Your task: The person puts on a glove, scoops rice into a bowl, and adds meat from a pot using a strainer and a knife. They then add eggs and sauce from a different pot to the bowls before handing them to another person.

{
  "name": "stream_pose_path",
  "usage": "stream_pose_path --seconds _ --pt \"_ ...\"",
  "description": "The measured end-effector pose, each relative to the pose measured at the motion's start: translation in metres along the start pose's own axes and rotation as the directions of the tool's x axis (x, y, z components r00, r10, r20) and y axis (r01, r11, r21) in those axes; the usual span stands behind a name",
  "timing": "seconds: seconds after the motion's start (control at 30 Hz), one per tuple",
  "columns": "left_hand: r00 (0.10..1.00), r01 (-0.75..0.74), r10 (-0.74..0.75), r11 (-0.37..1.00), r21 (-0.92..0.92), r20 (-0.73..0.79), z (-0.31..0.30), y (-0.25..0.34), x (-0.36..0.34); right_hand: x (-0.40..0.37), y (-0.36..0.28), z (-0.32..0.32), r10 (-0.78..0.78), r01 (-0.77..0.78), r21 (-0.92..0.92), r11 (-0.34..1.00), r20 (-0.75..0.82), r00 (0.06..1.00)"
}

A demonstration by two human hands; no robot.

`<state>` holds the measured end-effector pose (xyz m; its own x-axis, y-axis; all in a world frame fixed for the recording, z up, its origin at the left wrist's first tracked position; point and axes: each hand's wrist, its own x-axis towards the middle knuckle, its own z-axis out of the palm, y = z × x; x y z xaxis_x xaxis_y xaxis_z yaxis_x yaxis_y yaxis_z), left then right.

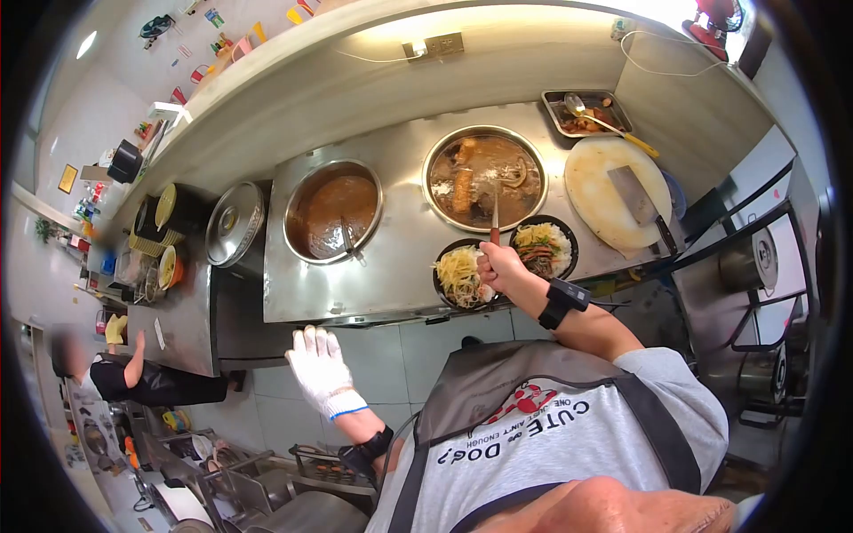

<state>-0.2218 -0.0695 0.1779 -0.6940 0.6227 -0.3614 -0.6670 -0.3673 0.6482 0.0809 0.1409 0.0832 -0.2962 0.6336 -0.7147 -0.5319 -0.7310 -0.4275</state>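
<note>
My right hand (502,266), bare, is closed around the brown handle of a long metal utensil (496,213). Its shaft reaches into a round pot of brown broth (444,200) with chunks of food in it; the far end is hidden there. Just below the pot are two black bowls: one holds rice, shredded yellow topping and dark meat (542,249), the other a heap of yellow shreds (459,275), partly behind my hand. My left hand (320,366), in a white knit glove, hangs open off the counter's front edge, holding nothing.
A pot of brown sauce (329,213) with a ladle is sunk into the steel counter (400,275). At right lie a cleaver (633,195) on a round cutting board (591,182) and a tray (555,111) with a spoon. A person (133,369) stands at far left.
</note>
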Motion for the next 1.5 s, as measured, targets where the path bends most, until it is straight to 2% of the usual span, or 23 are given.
stream_pose_path --seconds 0.07,0.1,0.17,0.23,0.37,0.43,0.57,0.63,0.67,0.73,0.77,0.83,0.87,0.93,1.1,1.23,1.37,1.43,1.47,1.5 --pt "0.993 0.035 -0.032 0.999 -0.023 0.115 -0.002 -0.011 0.010 -0.019 -0.009 -0.008 0.007 -0.006 -0.031 0.999 0.022 1.000" --pt "0.993 0.032 -0.030 0.999 -0.023 0.115 0.005 -0.015 0.007 -0.032 -0.013 -0.008 0.008 -0.007 -0.032 0.999 0.024 1.000" --pt "0.995 0.054 -0.052 0.998 -0.014 0.084 0.023 -0.027 -0.001 -0.055 -0.022 -0.012 0.019 -0.021 -0.151 0.988 -0.014 1.000" --pt "0.997 0.042 -0.041 0.999 -0.012 0.057 0.034 -0.038 -0.008 -0.067 -0.027 -0.026 0.037 -0.035 -0.151 0.988 0.012 0.999" --pt "0.986 0.076 -0.067 0.996 -0.053 0.152 0.035 -0.056 -0.014 -0.081 -0.040 -0.056 0.096 -0.082 -0.191 0.978 0.068 0.993" --pt "0.955 0.113 -0.086 0.990 -0.079 0.284 0.031 -0.064 -0.016 -0.095 -0.050 -0.065 0.100 -0.067 -0.287 0.956 0.101 0.990" --pt "0.964 0.086 -0.064 0.994 -0.072 0.259 0.041 -0.076 -0.034 -0.118 -0.074 -0.085 0.095 -0.053 -0.422 0.905 0.079 0.992" --pt "0.951 0.105 -0.077 0.991 -0.077 0.300 0.041 -0.082 -0.038 -0.121 -0.086 -0.099 0.097 -0.050 -0.446 0.894 0.084 0.992" --pt "0.952 0.099 -0.072 0.992 -0.079 0.296 0.053 -0.085 -0.049 -0.125 -0.093 -0.104 0.085 -0.036 -0.495 0.868 0.077 0.993" --pt "0.991 0.036 -0.036 0.999 -0.001 0.129 0.084 -0.093 -0.077 -0.127 -0.110 -0.119 0.086 -0.025 -0.553 0.833 0.085 0.993" --pt "0.992 0.032 -0.031 0.999 -0.003 0.125 0.076 -0.098 -0.074 -0.129 -0.118 -0.124 0.091 -0.027 -0.556 0.831 0.087 0.992" --pt "0.959 0.088 -0.066 0.994 -0.070 0.274 0.051 -0.109 -0.064 -0.136 -0.135 -0.134 0.079 -0.011 -0.608 0.794 0.085 0.993" --pt "0.961 0.083 -0.060 0.994 -0.074 0.269 0.064 -0.114 -0.078 -0.136 -0.143 -0.141 0.088 -0.011 -0.621 0.783 0.093 0.992" --pt "1.000 -0.003 0.003 1.000 -0.004 0.006 0.101 -0.123 -0.112 -0.140 -0.158 -0.154 0.077 0.009 -0.668 0.744 0.099 0.992" --pt "1.000 -0.026 0.026 0.999 -0.037 -0.005 0.095 -0.149 -0.136 -0.137 -0.195 -0.174 0.048 0.059 -0.789 0.611 0.112 0.993" --pt "1.000 -0.013 0.012 1.000 -0.017 -0.028 0.094 -0.157 -0.152 -0.108 -0.212 -0.180 0.049 0.097 -0.815 0.571 0.152 0.987" --pt "1.000 -0.012 0.012 1.000 0.020 -0.027 0.091 -0.153 -0.136 -0.116 -0.226 -0.181 0.039 0.076 -0.821 0.566 0.118 0.992" --pt "0.990 -0.074 0.064 0.995 0.072 0.128 0.089 -0.156 -0.112 -0.123 -0.229 -0.182 0.039 0.063 -0.824 0.563 0.103 0.994" --pt "0.990 -0.059 0.049 0.996 0.071 0.132 0.104 -0.160 -0.107 -0.126 -0.230 -0.178 0.024 0.072 -0.830 0.552 0.103 0.994" --pt "0.998 -0.069 0.066 0.977 0.200 0.020 0.132 -0.163 -0.105 -0.126 -0.230 -0.175 0.013 0.080 -0.839 0.538 0.103 0.995"
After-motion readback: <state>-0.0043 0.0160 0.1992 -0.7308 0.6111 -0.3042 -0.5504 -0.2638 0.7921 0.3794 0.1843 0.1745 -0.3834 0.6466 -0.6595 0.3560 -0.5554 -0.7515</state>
